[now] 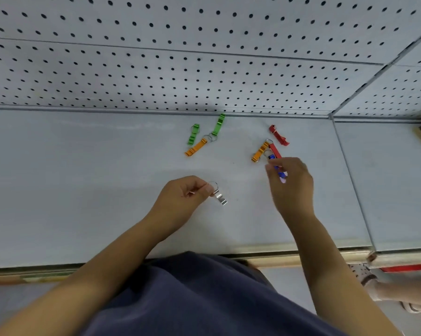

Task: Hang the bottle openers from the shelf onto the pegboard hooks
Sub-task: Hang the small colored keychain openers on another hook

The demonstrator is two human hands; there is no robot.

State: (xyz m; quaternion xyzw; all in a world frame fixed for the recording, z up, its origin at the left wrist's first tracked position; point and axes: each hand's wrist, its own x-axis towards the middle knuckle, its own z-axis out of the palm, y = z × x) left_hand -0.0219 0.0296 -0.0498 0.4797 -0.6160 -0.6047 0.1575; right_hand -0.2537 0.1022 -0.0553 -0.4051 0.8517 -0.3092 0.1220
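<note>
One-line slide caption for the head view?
Left hand pinches a silver bottle opener, right hand grips a blue bottle opener; six more lie on the shelf below the pegboard.

Left of the green openers [218, 124] you have a broad stretch of bare shelf [71, 178]. Right of them a narrower gap lies before the red and orange openers [260, 151]. Just behind them the pegboard [156, 69] rises and closes off the back.

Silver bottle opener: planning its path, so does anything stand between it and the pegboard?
Nothing visible does. The left hand pinches the silver bottle opener; green and orange openers lie flat on the shelf nearer the pegboard. No hooks show.
</note>
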